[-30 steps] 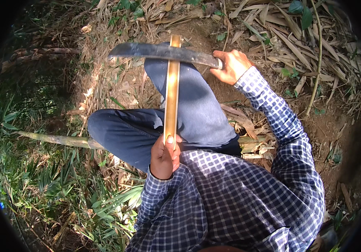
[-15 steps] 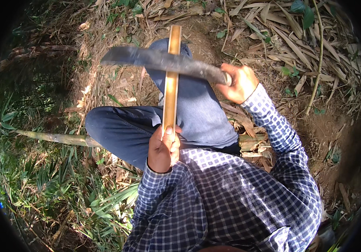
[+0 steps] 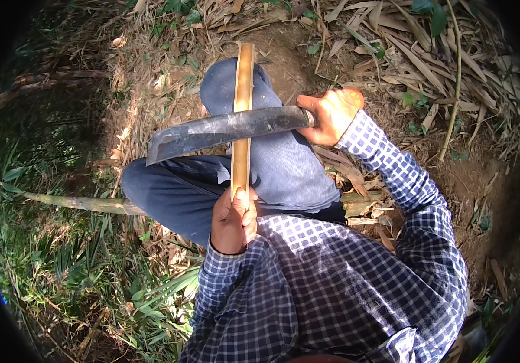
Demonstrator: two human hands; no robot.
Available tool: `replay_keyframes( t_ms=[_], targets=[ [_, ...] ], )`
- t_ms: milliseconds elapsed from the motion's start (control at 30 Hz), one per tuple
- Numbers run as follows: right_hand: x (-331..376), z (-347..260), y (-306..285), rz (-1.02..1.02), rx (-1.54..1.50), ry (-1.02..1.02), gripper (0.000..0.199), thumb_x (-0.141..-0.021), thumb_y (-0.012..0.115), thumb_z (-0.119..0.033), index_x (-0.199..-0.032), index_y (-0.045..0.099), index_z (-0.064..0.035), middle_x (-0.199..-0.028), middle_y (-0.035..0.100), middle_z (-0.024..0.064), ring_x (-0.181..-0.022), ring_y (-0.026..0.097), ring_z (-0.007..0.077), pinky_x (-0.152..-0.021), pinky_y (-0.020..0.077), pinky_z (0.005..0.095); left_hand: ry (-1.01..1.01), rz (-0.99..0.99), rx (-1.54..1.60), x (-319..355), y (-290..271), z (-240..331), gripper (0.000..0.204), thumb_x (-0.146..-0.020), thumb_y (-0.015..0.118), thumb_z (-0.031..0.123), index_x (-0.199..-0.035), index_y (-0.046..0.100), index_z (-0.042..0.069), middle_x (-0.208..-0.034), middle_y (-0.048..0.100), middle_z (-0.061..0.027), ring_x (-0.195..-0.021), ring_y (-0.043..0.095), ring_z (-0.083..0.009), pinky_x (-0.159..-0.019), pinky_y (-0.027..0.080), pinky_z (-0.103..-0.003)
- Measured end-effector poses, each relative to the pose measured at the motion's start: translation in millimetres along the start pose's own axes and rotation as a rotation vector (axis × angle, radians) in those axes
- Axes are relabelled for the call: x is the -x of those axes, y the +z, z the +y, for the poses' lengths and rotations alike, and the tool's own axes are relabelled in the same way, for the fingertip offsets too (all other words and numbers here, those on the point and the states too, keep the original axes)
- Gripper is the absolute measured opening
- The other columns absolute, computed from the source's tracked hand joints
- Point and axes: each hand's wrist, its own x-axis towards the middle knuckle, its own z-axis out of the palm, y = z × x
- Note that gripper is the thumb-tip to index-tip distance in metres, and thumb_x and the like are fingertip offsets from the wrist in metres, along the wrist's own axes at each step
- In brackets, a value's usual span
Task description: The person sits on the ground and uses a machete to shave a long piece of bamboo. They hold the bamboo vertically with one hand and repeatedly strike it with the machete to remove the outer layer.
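My left hand [image 3: 233,221] grips the near end of a split bamboo strip [image 3: 243,77], thumb on top. The strip points away from me over my right leg, its yellowish hollow inner face showing. My right hand [image 3: 331,115] is closed round the handle of a machete [image 3: 224,130]; the fingers hide most of the handle. The dark, broad blade reaches leftward across the middle of the strip, its squared tip low at the left. Whether the edge touches the bamboo I cannot tell.
My bent legs in blue trousers [image 3: 290,169] lie under the strip and blade. A bamboo pole [image 3: 87,204] runs out at the left beside green plants [image 3: 91,260]. Dry bamboo leaves [image 3: 417,48] cover the ground at the far right, near a thin upright stem [image 3: 458,78].
The machete has come nearer to me along the strip, its tip swinging down toward my left knee. My right hand has shifted left. My left hand and the strip have barely moved.
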Motion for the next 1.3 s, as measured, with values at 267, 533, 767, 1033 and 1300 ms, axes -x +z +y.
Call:
replay_keyframes(
  t_ms=[267, 533, 767, 1033, 1300],
  targets=[
    [-5, 1, -4, -0.066, -0.085, 0.038, 0.034, -0.074, 0.069, -0.032, -0.099, 0.069, -0.0095, -0.065, 0.066, 0.0174, -0.067, 0.067, 0.039, -0.065, 0.0562, 0.0484, -0.021, -0.037, 0.024, 6, -6, -3, 0.029, -0.106, 0.041, 0.03, -0.101, 0.052, 0.004, -0.057, 0.037, 0.0041, -0.036, 0.031, -0.0041, -0.033, 0.027, -0.021],
    [-11, 5, 4, 0.076, -0.061, 0.057, 0.032, -0.073, 0.07, -0.035, -0.097, 0.069, -0.0146, -0.063, 0.065, 0.0164, -0.066, 0.067, 0.0382, -0.064, 0.0558, 0.0492, 0.0, -0.097, 0.043, 8, -12, -3, 0.028, -0.106, 0.04, 0.029, -0.102, 0.051, 0.004, -0.059, 0.042, 0.0025, -0.04, 0.034, -0.0041, -0.035, 0.03, -0.021],
    [-30, 31, 17, 0.202, -0.126, 0.091, 0.031, -0.073, 0.068, -0.029, -0.095, 0.067, -0.0075, -0.065, 0.065, 0.0182, -0.067, 0.067, 0.0391, -0.065, 0.0556, 0.0465, -0.021, -0.076, -0.003, 14, -10, -1, 0.029, -0.107, 0.04, 0.03, -0.101, 0.051, 0.004, -0.058, 0.042, 0.0026, -0.04, 0.033, -0.0042, -0.036, 0.03, -0.021],
    [-36, 34, 12, 0.081, -0.078, 0.134, 0.039, -0.075, 0.068, -0.033, -0.106, 0.071, -0.0091, -0.067, 0.067, 0.0177, -0.066, 0.069, 0.0365, -0.067, 0.0571, 0.047, -0.022, -0.06, 0.002, 19, -15, -10, 0.029, -0.106, 0.041, 0.03, -0.101, 0.049, 0.002, -0.057, 0.039, 0.0021, -0.038, 0.032, -0.005, -0.034, 0.03, -0.021],
    [-24, 52, 34, 0.199, -0.425, 0.397, 0.058, -0.074, 0.071, -0.035, -0.112, 0.066, 0.0081, -0.092, 0.071, 0.0258, -0.088, 0.071, 0.0342, -0.084, 0.0541, 0.0396, 0.021, -0.047, 0.001, 14, -23, -6, 0.03, -0.106, 0.042, 0.029, -0.102, 0.049, 0.001, -0.057, 0.038, 0.0016, -0.038, 0.032, -0.0055, -0.034, 0.03, -0.022]
  ],
)
